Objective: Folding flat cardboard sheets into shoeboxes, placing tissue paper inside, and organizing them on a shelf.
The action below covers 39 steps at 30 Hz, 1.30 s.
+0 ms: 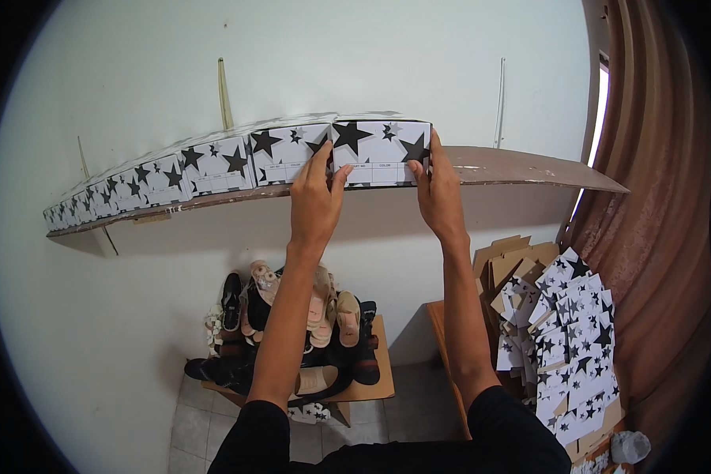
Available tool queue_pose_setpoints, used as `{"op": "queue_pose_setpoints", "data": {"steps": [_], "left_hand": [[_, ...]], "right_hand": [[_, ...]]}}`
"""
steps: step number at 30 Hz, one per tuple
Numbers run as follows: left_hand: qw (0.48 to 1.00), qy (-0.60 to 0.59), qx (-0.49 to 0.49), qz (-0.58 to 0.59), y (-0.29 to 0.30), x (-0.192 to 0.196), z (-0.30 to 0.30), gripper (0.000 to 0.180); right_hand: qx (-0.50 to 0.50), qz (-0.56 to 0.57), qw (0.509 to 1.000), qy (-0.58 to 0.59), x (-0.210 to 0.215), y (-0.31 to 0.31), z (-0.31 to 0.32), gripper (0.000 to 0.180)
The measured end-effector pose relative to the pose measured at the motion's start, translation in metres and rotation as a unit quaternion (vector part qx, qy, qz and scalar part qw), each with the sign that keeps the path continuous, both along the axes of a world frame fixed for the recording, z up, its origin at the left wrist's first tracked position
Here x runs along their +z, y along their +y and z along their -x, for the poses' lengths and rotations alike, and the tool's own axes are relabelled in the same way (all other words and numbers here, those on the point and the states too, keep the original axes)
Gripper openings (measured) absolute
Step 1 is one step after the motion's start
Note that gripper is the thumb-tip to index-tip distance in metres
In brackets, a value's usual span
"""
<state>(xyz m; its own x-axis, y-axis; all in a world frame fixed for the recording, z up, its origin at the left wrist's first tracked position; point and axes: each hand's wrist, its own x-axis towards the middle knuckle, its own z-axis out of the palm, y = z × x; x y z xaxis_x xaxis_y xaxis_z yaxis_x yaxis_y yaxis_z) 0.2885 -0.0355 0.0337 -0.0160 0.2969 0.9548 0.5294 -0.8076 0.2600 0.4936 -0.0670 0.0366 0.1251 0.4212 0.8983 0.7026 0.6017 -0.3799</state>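
A white shoe box [381, 150] with black stars sits at the right end of a row of like boxes on a wall shelf [521, 167]. My left hand [316, 201] grips its left side, fingers up by the seam with the neighbouring star-print box [280, 154] and thumb on the front's lower left. On the right side, my right hand [441, 197] holds it with the fingers along the edge and the thumb on the front. Both arms are raised. The box's back is hidden.
Below, shoes and sandals [347, 320] are heaped on a small table [383, 371]. Flattened star-print cartons [581, 347] pile up at the lower right, near a brown curtain [656, 197]. More star-print boxes [134, 186] line the shelf leftward. A crumpled clear plastic bag [630, 447] lies bottom right.
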Motion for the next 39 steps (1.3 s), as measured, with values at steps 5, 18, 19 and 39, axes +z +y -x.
{"op": "queue_pose_setpoints", "data": {"steps": [5, 18, 19, 39], "left_hand": [[0.998, -0.03, 0.035, -0.041, -0.004, -0.005, -0.011, 0.044], [0.966, 0.096, 0.191, -0.147, -0.003, -0.035, -0.023, 0.039], [0.967, 0.101, 0.19, -0.139, -0.002, -0.035, -0.024, 0.042], [0.97, 0.14, 0.197, -0.03, -0.014, -0.037, -0.028, 0.048]], "right_hand": [[-0.009, -0.049, 0.998, 0.026, -0.007, 0.0, 0.01, 0.057], [-0.052, -0.169, 0.984, -0.015, -0.03, 0.014, 0.014, 0.032], [-0.051, -0.169, 0.984, -0.015, -0.031, 0.015, 0.013, 0.032], [-0.119, -0.145, 0.97, -0.155, -0.036, 0.009, 0.019, 0.038]]}}
